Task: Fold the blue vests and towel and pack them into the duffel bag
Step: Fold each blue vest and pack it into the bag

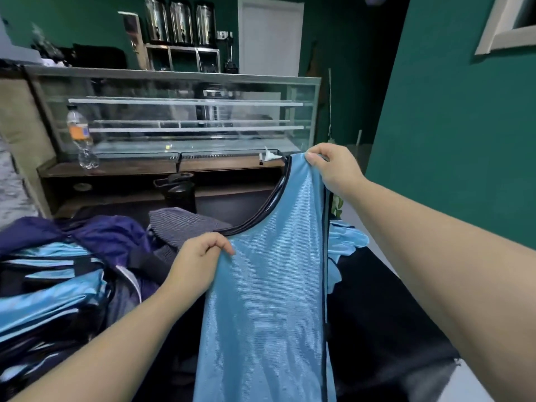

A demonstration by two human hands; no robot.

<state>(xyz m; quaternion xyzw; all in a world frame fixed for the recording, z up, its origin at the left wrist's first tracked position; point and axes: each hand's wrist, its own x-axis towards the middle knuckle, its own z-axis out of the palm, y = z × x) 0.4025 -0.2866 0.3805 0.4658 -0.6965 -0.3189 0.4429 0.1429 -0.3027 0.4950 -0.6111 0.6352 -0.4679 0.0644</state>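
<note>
Two hands hold one blue vest (266,285) up in the middle of the room, and that is where the eye goes. Far left, a pile of folded vests (49,280) lies with its glossy edges stacked one over another, and behind it sits the purple bag (110,236), crumpled, its mouth hard to make out. A grey towel (182,224) lies just beyond the bag, one rounded edge toward the hanging vest. Behind all this a clear bottle (82,137) with an orange label stands on the wooden ledge of a glass case (185,117).

Left hand (200,256) pinches the vest's side edge just below the dark-trimmed neckline, thumb and fingers curled onto the cloth. The vest hangs long and flat from there, its dark binding running straight down the right edge. Right hand (333,169) sits higher and farther out, gripping the top of the shoulder strap, fingers closed over it.

Beside the vest's right edge another vest (345,242) lies bunched on the dark worktop (385,300), close to the hanging cloth. Beyond that the worktop's pale edge runs off right, with the green wall (458,111) standing close behind.
</note>
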